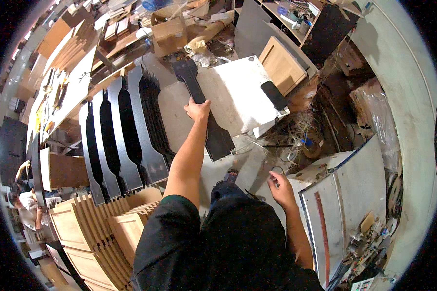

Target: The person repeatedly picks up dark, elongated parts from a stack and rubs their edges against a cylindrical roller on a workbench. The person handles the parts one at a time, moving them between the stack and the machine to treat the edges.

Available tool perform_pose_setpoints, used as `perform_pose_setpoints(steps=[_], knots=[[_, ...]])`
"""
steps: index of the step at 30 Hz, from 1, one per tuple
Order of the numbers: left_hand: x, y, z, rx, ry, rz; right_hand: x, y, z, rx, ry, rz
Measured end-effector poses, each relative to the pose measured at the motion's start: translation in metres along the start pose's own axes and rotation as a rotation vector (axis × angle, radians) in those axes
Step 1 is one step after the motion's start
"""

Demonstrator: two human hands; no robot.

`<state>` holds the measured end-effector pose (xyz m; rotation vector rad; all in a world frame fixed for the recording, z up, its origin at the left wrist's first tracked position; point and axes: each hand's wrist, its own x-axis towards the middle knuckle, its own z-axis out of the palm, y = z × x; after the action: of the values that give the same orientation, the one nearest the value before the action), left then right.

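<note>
My left hand (197, 110) reaches forward and is closed around the narrow middle of a black panel (219, 141) with wide ends. The panel slants across the edge of a white board (233, 92); whether it rests on it I cannot tell. To its left stands a row of similar black waisted panels (153, 104), several pressed close together and others spaced apart. Low on the right, my right hand (281, 188) hangs beside a pale box-like unit (344, 194). Its fingers are loosely bent and apart, with nothing visible in them.
A dark flat object (274, 95) lies on the white board's right corner. Behind it leans a wooden door panel (281, 65). Tangled wires and scraps (296, 138) litter the right side. Wooden doors (82, 228) stand stacked at lower left. Another person (29, 208) works at far left.
</note>
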<state>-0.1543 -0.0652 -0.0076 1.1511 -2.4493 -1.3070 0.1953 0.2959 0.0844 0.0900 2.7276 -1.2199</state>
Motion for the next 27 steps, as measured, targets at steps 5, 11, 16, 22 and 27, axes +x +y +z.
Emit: perform_pose_setpoints(steps=[5,11,16,22,27], knots=[[0.047,-0.021,0.011,-0.011,0.071,0.045,0.017,-0.001,-0.005,0.105,-0.036,0.124],[0.056,-0.040,0.014,-0.316,-0.099,0.155,0.034,0.005,-0.002,0.040,-0.003,0.132],[0.021,-0.012,-0.002,-0.369,-0.191,0.076,0.035,-0.004,0.000,0.049,-0.013,0.130],[0.044,-0.034,-0.005,-0.491,-0.099,0.188,0.046,-0.014,0.001,0.085,-0.057,0.111],[0.025,-0.011,-0.001,-0.373,-0.178,0.124,0.031,-0.004,0.002,0.099,-0.007,0.204]])
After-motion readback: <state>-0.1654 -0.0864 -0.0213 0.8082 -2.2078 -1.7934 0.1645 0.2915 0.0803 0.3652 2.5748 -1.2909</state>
